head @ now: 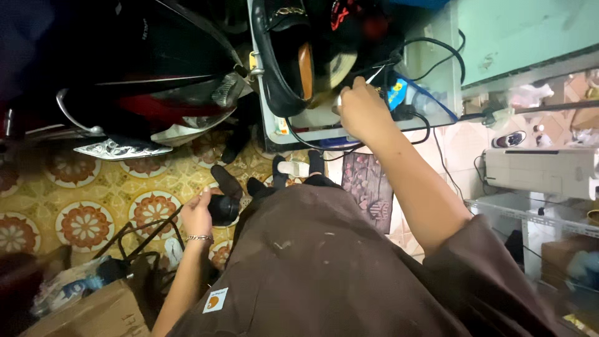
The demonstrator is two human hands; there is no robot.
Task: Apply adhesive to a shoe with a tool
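**A:** What is in that clear bin (437,75) on the far worktop (530,31)?

**B:** A big black shoe (284,62) with a tan lining stands on end at its left side, and dark things with red marks lie behind it. Black cables (430,50) loop over its right wall.

**A:** And your hands?

**B:** Your right hand (362,109) is at the near edge of the bin, fingers curled shut; what they pinch is too blurred to tell. Your left hand (198,215) is down low on the left, fingers wrapped round a small black shoe (223,209) held just above the patterned floor (81,187).

**A:** Room to move?

**B:** Tight. A scooter (137,81) crowds the far left, a cardboard box (93,315) and wires lie near left, and a white machine (540,171) sits on a shelf at the right. Your brown apron (337,268) fills the near middle.
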